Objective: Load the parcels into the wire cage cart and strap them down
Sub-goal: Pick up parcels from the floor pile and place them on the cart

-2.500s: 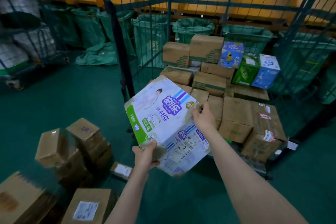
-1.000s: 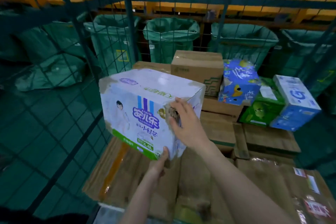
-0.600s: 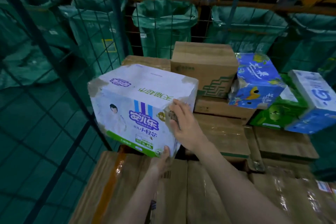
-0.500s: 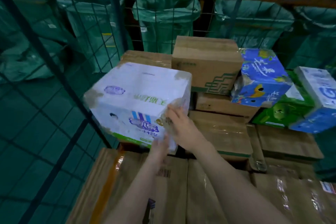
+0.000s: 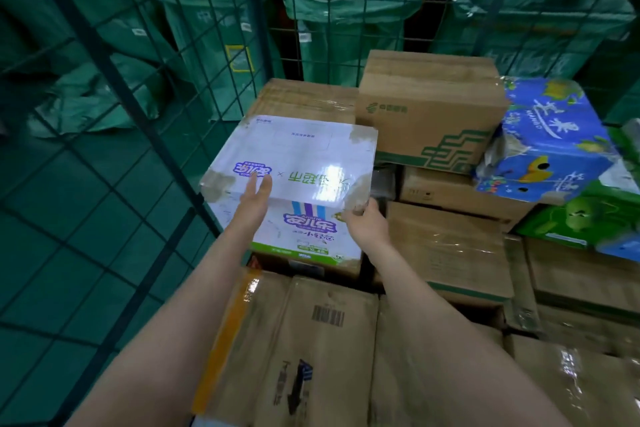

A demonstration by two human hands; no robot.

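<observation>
Change: white carton, held tilted in the air half a second before, is now lowered into a slot of the wire cage cart; its top face is turned up and is almost level.
Meaning: this parcel is judged to be nearly placed. Only a last push and the release seem to be left. No strap is seen, so the strapping is not yet begun.
Left hand: the fingers are kept straight and are laid flat on the near edge of the top face; nothing is gripped.
Right hand: the near right corner of the carton is gripped, with the thumb on top; the other fingers are hidden behind the corner.
Place of carton: far left part of the load, just beside the left wire wall, set on a brown parcel below.
Around: postal carton with green print is stacked at the far right of it; blue box and green box are leaned further right; barcode carton is laid near; green sacks are hung beyond the far mesh.
Obstruction: the slot is narrow, closed by the wall and the neighbour parcels, so the right fingers could be pinched.
</observation>
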